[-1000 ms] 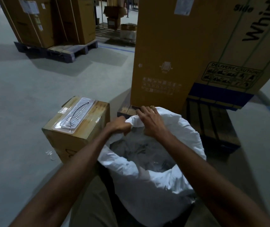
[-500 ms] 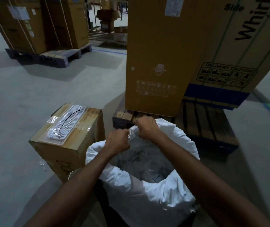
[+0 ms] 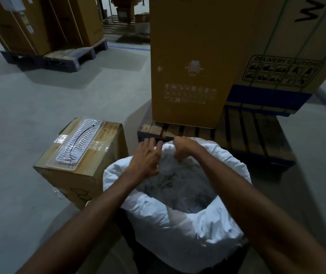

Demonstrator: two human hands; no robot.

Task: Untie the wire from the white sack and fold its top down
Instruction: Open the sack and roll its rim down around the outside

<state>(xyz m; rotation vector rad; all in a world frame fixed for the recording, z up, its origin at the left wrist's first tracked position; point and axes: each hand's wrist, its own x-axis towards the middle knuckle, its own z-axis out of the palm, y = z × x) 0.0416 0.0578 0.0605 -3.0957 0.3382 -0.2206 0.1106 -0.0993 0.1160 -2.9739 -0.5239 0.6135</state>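
Observation:
The white sack [image 3: 178, 230] stands open in front of me, its outer rim rolled down around a greyish inner liner [image 3: 178, 182]. My right hand [image 3: 184, 148] is a fist closed on the bunched neck of that liner at the sack's far rim. My left hand [image 3: 146, 159] is just left of it, fingers spread, its fingertips pinching a thin dark wire [image 3: 166, 142] that runs across to the right fist. The liner's contents are dim and unclear.
A cardboard box [image 3: 83, 171] with a white plastic tray [image 3: 79, 143] taped on top stands left of the sack. Behind it, a wooden pallet [image 3: 247, 135] carries tall appliance cartons [image 3: 193, 66]. More palletised cartons [image 3: 45, 26] stand at the far left across the concrete floor.
My left hand has gone from a fist to spread fingers and shifted left, drawing the wire out. The right hand stays clenched on the liner's neck. My head has moved closer.

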